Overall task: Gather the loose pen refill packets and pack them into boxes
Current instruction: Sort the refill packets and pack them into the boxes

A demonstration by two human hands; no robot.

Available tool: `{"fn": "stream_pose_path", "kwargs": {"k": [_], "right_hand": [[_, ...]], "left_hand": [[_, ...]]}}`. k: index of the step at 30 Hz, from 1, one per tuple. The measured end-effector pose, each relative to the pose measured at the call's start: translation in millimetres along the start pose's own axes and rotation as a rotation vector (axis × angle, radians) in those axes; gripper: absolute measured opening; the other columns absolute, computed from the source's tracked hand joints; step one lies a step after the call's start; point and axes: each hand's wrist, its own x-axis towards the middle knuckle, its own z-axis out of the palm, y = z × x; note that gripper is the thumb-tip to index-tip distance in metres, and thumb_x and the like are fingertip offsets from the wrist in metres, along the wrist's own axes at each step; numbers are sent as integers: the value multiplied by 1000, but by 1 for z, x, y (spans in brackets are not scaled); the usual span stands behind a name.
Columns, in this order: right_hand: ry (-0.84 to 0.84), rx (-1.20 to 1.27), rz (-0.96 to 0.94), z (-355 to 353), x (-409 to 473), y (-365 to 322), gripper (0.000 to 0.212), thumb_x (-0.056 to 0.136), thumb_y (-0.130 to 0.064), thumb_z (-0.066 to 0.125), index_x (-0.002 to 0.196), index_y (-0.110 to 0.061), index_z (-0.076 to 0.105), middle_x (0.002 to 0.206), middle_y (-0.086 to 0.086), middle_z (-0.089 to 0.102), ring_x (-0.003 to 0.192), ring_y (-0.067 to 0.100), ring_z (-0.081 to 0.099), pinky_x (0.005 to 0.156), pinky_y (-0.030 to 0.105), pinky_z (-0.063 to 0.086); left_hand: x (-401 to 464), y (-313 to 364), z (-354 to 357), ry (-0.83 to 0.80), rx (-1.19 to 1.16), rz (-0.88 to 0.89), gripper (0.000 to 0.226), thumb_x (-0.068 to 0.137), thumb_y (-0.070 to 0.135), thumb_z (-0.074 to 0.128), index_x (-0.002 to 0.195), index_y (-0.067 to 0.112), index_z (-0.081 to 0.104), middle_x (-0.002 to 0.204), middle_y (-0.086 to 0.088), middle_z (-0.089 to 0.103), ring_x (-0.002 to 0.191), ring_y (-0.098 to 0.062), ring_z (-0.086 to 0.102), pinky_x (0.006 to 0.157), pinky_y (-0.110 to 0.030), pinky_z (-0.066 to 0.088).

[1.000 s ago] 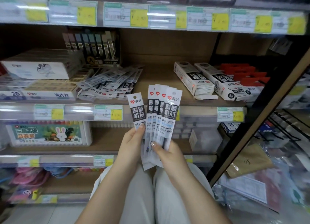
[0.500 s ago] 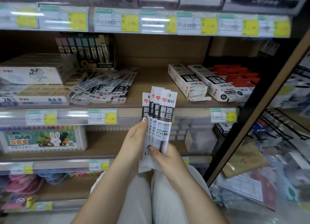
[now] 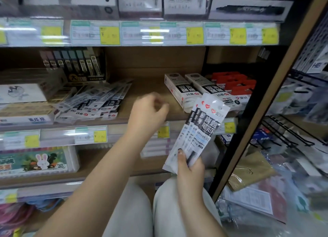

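Head view — left hand (image 3: 149,110) motion-blurred, finger pose unclear

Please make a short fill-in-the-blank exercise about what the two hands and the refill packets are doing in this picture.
1. The bundle of refill packets is held by the ____ hand.
2. The left hand holds ____.
3. The loose packets lie on the shelf, to the ____ of the white boxes.

Missing words: right; nothing; left

left hand (image 3: 148,110) let go of packets, now over shelf | packet stack (image 3: 198,132) now tilted right, in right hand (image 3: 190,167) only
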Motion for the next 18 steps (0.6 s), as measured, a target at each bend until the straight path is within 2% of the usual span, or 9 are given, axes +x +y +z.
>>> {"fn": "stream_pose_path", "kwargs": {"k": [3,5,7,10,13,18], "right_hand": [[46,42,35,-1,1,-1,14,92,-12,55,101,-23,55,91,-23,59,72,-24,55,60,-1,39],[69,69,58,-2,2,-1,15,92,-12,55,102,-23,54,92,-22,59,72,-25,54,60,-2,39],[84,85,72,-1,3,-2,16,92,-10,55,102,-23,54,92,-22,59,72,-25,55,61,-2,39],[96,84,89,-1,4,-3,17,92,-9,55,102,-23,54,92,-21,59,72,-25,55,61,-2,38],[109,73,102,-1,6,-1,16,92,-11,55,97,-26,53,90,-23,58,71,-25,55,60,-2,39],[133,69,101,-1,8,-5,17,92,-14,55,103,-27,54,96,-19,61,77,-23,56,63,0,41]], "left_hand": [[24,12,23,-172,294,-16,25,80,52,58,76,28,56,101,-6,59,104,-28,50,85,-35,42],[37,20,35,-259,420,-34,35,79,60,54,74,26,55,105,-7,59,107,-30,48,87,-36,41],[47,27,44,-315,471,-28,37,82,57,51,68,23,50,104,-6,61,107,-30,49,86,-36,40],[53,32,51,-363,464,-16,30,86,41,49,66,19,47,100,-8,60,105,-31,49,81,-35,37],[50,30,52,-303,385,26,25,89,27,47,68,14,44,89,-12,57,95,-34,53,69,-31,35],[30,26,34,60,150,156,22,89,13,44,69,5,40,62,-8,42,64,-31,46,50,-33,22]]}}
